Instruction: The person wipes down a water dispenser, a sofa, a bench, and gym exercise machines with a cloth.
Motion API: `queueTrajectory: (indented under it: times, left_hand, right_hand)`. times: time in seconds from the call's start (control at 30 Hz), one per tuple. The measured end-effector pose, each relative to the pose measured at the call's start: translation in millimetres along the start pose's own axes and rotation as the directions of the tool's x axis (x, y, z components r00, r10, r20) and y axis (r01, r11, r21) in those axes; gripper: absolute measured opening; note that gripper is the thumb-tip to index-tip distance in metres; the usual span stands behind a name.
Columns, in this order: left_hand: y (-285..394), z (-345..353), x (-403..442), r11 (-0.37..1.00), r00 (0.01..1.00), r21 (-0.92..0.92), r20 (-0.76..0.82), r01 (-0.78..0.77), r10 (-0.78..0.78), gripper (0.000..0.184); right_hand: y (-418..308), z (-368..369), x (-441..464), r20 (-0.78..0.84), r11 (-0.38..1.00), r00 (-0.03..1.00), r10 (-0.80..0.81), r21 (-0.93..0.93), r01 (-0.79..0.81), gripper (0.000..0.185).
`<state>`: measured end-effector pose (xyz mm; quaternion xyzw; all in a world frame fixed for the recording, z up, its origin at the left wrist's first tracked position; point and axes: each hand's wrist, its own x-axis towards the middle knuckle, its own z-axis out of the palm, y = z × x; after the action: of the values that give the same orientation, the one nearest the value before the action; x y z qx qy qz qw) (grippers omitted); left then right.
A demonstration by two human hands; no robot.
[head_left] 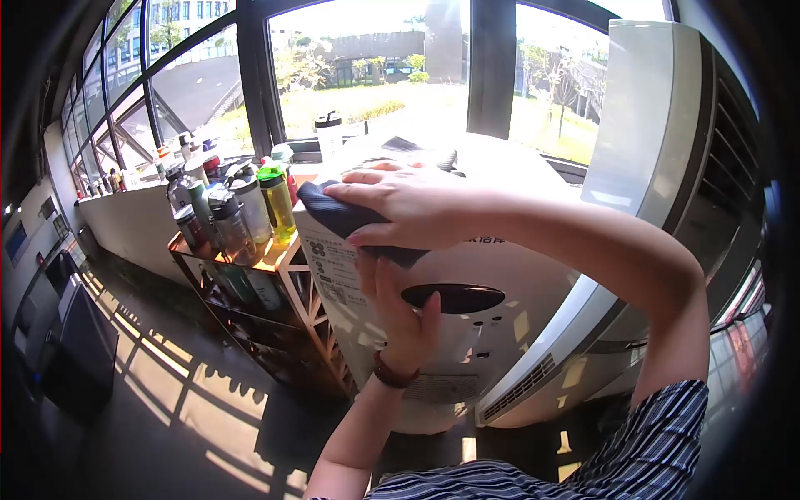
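A dark grey-blue cloth [333, 212] lies draped over the top front edge of a white appliance [533, 300] with a dark oval panel on its front. My right hand [408, 200] reaches across from the right and holds the cloth, its fingers over the fabric and its thumb lower down. Below it, my left hand [400, 321], with a brown bracelet at the wrist, is raised against the appliance's front. Its thumb stands apart and its fingers stretch up to the cloth's lower edge, where the tips are partly hidden.
Several bottles and tumblers, among them a yellow-green bottle [277, 200], crowd a wooden-topped rack [279, 254] on the left. A white tumbler [329, 133] stands by the window. A tall white air conditioner [637, 117] rises at the right. Sunlight streaks the floor [179, 392].
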<state>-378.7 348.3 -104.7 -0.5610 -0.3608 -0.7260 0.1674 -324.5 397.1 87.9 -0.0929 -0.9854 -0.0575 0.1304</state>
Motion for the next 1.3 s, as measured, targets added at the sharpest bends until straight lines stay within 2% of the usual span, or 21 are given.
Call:
queueTrajectory:
  times: [0.03,0.1,0.17,0.3,0.37,0.47,0.5,0.53,0.6,0.67,0.77,0.83,0.9,0.93,1.0,1.03,1.13,1.23,1.3]
  left_hand:
    - [-0.3,1.7,-0.3,0.999,0.999,-0.048,-0.045,-0.007,0.005,0.076]
    - [-0.2,5.6,2.2,0.990,0.990,-0.140,-0.140,-0.034,0.014,0.074]
    - [0.7,2.7,3.0,0.999,0.994,-0.020,-0.099,-0.042,0.040,0.073]
    - [7.6,-1.9,8.9,0.979,0.998,0.191,-0.007,-0.066,0.069,0.068]
    - [9.2,0.0,12.1,0.972,0.996,0.217,-0.006,-0.088,0.092,0.058]
    - [14.8,-3.8,3.2,0.966,1.000,0.256,0.011,-0.029,0.027,0.051]
    - [17.8,-5.7,-1.9,0.962,1.000,0.272,0.016,0.004,-0.008,0.049]
    - [21.5,-7.0,-8.2,0.964,0.999,0.263,0.011,0.044,-0.049,0.048]
    - [30.6,-9.6,-21.9,0.961,0.992,0.249,-0.004,0.120,-0.123,0.046]
    - [39.0,-13.5,-42.9,0.935,0.981,0.300,-0.010,0.189,-0.195,0.045]
    - [50.7,-25.7,-82.1,0.903,0.964,0.360,0.028,0.236,-0.263,0.044]
    - [60.0,-36.0,-106.6,0.855,0.951,0.453,0.044,0.253,-0.306,0.040]
    - [67.9,-41.8,-129.0,0.830,0.929,0.450,0.007,0.328,-0.371,0.039]
    - [72.5,-43.8,-140.4,0.815,0.913,0.446,-0.015,0.370,-0.407,0.038]
    - [82.1,-46.3,-159.7,0.764,0.879,0.468,-0.060,0.444,-0.474,0.037]
    - [87.4,-46.7,-168.4,0.742,0.861,0.477,-0.070,0.472,-0.503,0.037]
    - [104.6,-52.8,-196.5,0.667,0.816,0.526,-0.093,0.527,-0.571,0.035]
    - [130.1,-66.5,-218.7,0.597,0.758,0.535,-0.136,0.598,-0.638,0.031]
    - [140.3,-81.9,-239.3,0.545,0.746,0.568,-0.203,0.617,-0.634,0.028]
  right_hand:
    - [-0.2,-3.4,-23.6,-0.098,0.998,0.994,-0.038,-0.052,0.033,0.060]
    - [2.4,-6.8,-66.4,-0.212,0.993,0.977,-0.009,-0.119,-0.017,0.058]
    - [6.7,-8.8,-106.9,-0.287,0.983,0.956,0.065,-0.149,-0.111,0.058]
    - [13.5,8.4,-170.5,-0.498,0.891,0.859,0.116,-0.331,-0.312,0.059]
    - [24.4,32.8,-197.7,-0.583,0.824,0.801,0.134,-0.383,-0.417,0.055]
    - [39.3,82.0,-226.5,-0.709,0.792,0.702,0.072,-0.387,-0.472,0.048]
    - [49.6,109.7,-233.6,-0.741,0.834,0.670,0.033,-0.350,-0.428,0.043]
    - [49.6,132.3,-238.6,-0.733,0.838,0.678,0.060,-0.332,-0.433,0.040]
    - [40.6,169.4,-238.1,-0.703,0.828,0.711,-0.008,-0.404,-0.390,0.040]
    - [37.3,211.1,-235.4,-0.527,0.856,0.838,-0.139,-0.490,-0.166,0.036]
    - [8.5,218.4,-218.5,-0.298,0.888,0.954,0.015,-0.434,-0.150,0.041]
    - [0.3,207.9,-210.8,-0.365,0.881,0.922,-0.126,-0.468,-0.065,0.041]
    - [-2.1,205.6,-195.4,-0.422,0.942,0.885,-0.196,-0.331,0.050,0.042]
    - [-2.8,207.3,-183.4,-0.443,0.978,0.876,-0.190,-0.165,0.129,0.043]
    - [-15.0,213.1,-160.1,-0.454,0.977,0.865,-0.212,-0.133,0.169,0.041]
    - [-26.2,217.4,-148.0,-0.450,0.954,0.859,-0.244,-0.269,0.130,0.039]
    - [-41.7,268.7,-109.4,-0.365,0.982,0.917,-0.160,-0.153,0.110,0.040]
    - [-54.8,296.9,-89.7,-0.388,0.933,0.894,-0.225,-0.352,0.082,0.042]
    - [-55.5,310.0,-97.9,-0.321,0.956,0.933,-0.160,-0.286,0.065,0.041]
